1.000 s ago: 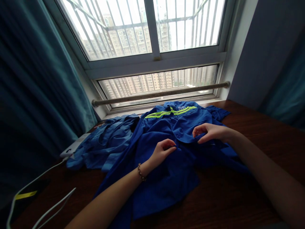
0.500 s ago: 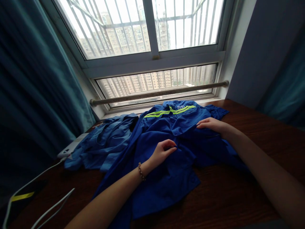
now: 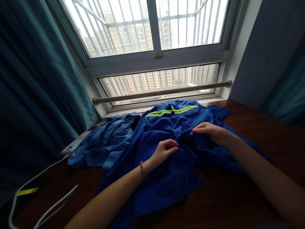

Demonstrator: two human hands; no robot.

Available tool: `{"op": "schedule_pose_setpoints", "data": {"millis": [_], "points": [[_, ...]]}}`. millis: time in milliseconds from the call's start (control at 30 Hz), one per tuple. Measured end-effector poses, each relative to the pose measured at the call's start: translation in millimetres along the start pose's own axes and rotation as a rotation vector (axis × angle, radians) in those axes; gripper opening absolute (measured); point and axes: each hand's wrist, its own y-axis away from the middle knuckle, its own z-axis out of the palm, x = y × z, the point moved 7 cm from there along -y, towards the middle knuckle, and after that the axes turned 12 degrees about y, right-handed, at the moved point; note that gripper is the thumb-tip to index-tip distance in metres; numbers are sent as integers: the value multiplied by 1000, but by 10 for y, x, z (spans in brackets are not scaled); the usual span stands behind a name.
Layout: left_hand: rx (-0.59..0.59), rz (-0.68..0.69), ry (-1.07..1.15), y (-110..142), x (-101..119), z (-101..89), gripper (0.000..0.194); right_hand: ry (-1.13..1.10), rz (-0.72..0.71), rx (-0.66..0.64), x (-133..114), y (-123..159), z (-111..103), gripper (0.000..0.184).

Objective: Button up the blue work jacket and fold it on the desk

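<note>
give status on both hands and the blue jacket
Left hand pinching front edge of blue jacket; right hand pinching it too; jacket spread on table, unfolded; nothing between hands.

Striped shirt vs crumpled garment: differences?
The striped shirt is deeper blue with yellow-green bands; the crumpled garment is paler, no bands visible. The striped shirt is spread, with left hand and right hand on it; the crumpled garment lies bunched, untouched. Both are blue cloth on dark wood.
</note>
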Motion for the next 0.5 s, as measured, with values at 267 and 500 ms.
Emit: {"op": "schedule_pose_setpoints", "data": {"millis": [267, 500], "points": [[67, -64, 96, 4, -75, -58, 25, 11, 60, -128, 215, -139, 355, 21], [53, -36, 93, 8, -57, -40, 24, 12, 48, -163, 318, -247, 399, 21]]}}
